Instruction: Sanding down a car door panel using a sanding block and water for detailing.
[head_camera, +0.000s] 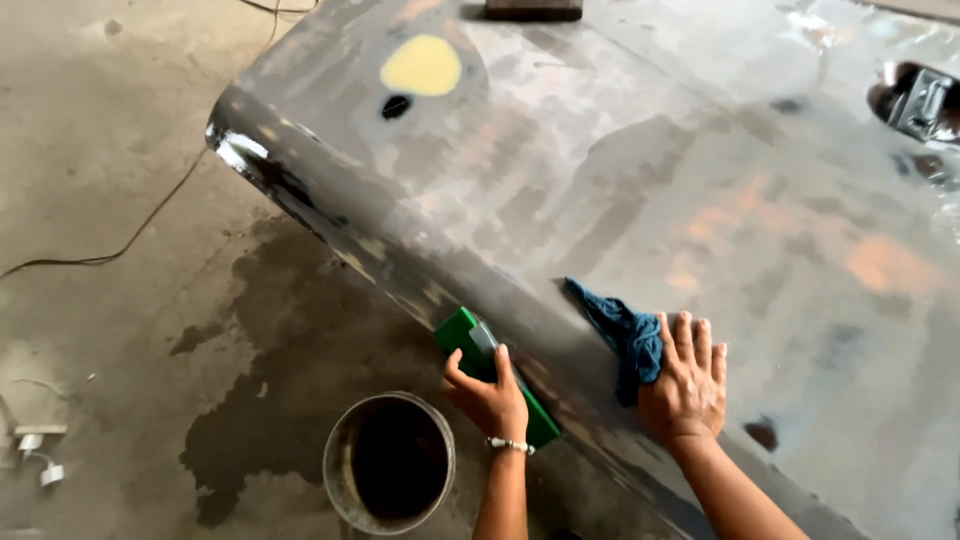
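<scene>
My left hand (490, 395) grips a green sanding block (487, 370), fingers wrapped around its near half and thumb hooked over the top edge — this holds the block flat against the curved edge of the sanded car panel (640, 200). My right hand (688, 385) lies palm-down on the panel's upper face, fingers spread and pressed flat over one end of a blue rag (620, 335); the rest of the rag trails up and to the left. The two hands sit near each other, apart, the block left of the rag. A round bucket (390, 462) stands on the wet concrete floor (120, 300) just below the left hand — within reach. A yellow filler patch (422, 65) sits far up the panel.
</scene>
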